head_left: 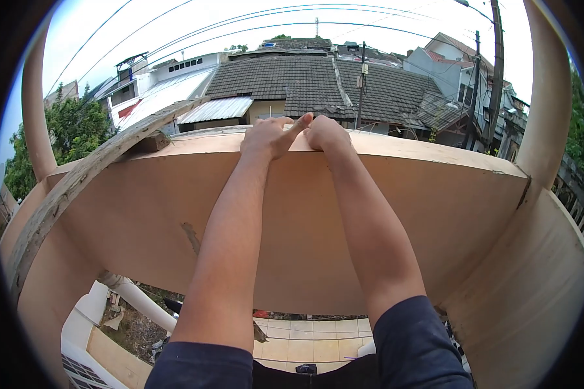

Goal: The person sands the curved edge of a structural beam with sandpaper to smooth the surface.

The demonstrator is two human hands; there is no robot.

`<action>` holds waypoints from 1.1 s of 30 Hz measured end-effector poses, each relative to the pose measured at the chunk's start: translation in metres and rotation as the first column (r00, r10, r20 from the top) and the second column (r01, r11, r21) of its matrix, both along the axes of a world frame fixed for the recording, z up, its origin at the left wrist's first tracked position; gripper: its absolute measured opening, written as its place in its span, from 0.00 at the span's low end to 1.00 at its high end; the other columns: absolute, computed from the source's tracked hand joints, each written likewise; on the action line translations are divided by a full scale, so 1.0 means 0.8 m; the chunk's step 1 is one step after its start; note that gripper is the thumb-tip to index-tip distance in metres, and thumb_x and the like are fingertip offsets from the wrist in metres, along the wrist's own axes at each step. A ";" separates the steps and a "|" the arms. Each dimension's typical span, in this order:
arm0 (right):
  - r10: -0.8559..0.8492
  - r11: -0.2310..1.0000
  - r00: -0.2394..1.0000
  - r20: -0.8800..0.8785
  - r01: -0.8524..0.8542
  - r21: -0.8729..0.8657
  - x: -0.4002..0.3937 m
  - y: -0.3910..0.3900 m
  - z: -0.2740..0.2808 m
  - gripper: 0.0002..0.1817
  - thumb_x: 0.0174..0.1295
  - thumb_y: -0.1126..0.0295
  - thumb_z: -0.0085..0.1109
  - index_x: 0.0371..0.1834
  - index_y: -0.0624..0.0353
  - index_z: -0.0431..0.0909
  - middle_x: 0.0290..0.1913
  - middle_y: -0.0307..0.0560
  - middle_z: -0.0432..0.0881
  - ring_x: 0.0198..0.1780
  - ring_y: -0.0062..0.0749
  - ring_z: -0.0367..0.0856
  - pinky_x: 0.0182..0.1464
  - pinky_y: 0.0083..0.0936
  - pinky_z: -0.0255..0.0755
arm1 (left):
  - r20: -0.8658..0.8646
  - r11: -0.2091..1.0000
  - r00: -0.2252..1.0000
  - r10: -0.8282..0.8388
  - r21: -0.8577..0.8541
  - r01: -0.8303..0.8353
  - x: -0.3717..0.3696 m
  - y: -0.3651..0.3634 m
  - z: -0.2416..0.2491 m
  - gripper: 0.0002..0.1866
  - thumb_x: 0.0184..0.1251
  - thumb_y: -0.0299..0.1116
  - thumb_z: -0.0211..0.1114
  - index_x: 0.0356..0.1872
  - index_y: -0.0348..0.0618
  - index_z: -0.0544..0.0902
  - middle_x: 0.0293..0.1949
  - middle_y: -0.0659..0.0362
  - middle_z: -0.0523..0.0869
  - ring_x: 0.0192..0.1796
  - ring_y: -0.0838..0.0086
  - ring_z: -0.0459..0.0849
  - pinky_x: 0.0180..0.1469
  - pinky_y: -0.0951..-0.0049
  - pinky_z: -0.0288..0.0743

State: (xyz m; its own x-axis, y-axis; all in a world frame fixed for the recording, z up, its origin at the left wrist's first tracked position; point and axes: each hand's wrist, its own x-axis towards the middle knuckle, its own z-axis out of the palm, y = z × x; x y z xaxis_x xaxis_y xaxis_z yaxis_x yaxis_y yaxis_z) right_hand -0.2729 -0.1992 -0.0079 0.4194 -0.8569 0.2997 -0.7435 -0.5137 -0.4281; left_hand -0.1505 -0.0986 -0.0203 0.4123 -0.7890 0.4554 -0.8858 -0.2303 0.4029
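Your left hand (pixel 268 137) is resting on the top edge of the peach-coloured parapet wall (pixel 175 214), its fingers (pixel 300 124) mostly curled, with one stretched out straight and pointing right until it is touching your right hand (pixel 326 134). That hand is lying just beside it on the same ledge, fingers folded over the far side, so you cannot tell how tightly they are gripping. A weathered wooden plank (pixel 78 181) is leaning against the ledge at the left. Tiled rooftops (pixel 305 81) are spreading out beyond the wall.
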 end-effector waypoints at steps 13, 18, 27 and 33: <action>0.268 0.962 0.963 0.008 -0.268 0.050 -0.028 0.017 0.009 0.18 0.73 0.65 0.63 0.63 0.57 0.89 0.62 0.49 0.92 0.64 0.43 0.90 0.65 0.40 0.82 | 0.039 0.994 0.998 0.058 -0.097 -0.054 0.002 -0.007 -0.009 0.59 0.59 0.96 0.38 0.65 0.60 0.90 0.60 0.55 0.93 0.68 0.59 0.87 0.69 0.52 0.79; -0.085 0.996 0.996 -0.008 0.085 0.038 -0.018 0.018 0.007 0.19 0.76 0.62 0.62 0.65 0.53 0.90 0.63 0.49 0.91 0.66 0.44 0.89 0.71 0.45 0.78 | 0.003 0.996 0.997 0.083 -0.006 -0.083 -0.013 0.011 0.006 0.58 0.58 0.97 0.38 0.51 0.54 0.94 0.47 0.54 0.95 0.59 0.58 0.91 0.61 0.50 0.82; 0.220 0.975 0.969 -0.117 -0.215 0.053 -0.015 -0.057 0.002 0.19 0.78 0.51 0.62 0.64 0.41 0.91 0.61 0.47 0.92 0.66 0.44 0.87 0.70 0.47 0.77 | 0.052 0.998 0.998 0.039 -0.044 -0.037 -0.013 0.014 0.005 0.57 0.60 0.96 0.39 0.42 0.51 0.95 0.38 0.55 0.95 0.52 0.61 0.93 0.55 0.54 0.84; 0.186 0.982 0.978 -0.096 -0.190 -0.024 -0.015 -0.062 -0.002 0.19 0.77 0.52 0.64 0.62 0.45 0.92 0.58 0.47 0.93 0.62 0.43 0.89 0.68 0.44 0.78 | -0.006 0.995 0.998 0.056 -0.081 -0.056 -0.014 0.019 0.005 0.56 0.61 0.95 0.41 0.39 0.50 0.94 0.35 0.55 0.93 0.48 0.61 0.93 0.52 0.55 0.84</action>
State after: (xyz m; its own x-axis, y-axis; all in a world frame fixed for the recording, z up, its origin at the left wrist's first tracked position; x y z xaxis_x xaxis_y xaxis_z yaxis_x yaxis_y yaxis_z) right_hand -0.2848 -0.2488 -0.0099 0.5994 -0.7505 0.2784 -0.6681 -0.6606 -0.3424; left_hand -0.1620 -0.0835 -0.0161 0.4568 -0.7253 0.5151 -0.8708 -0.2464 0.4253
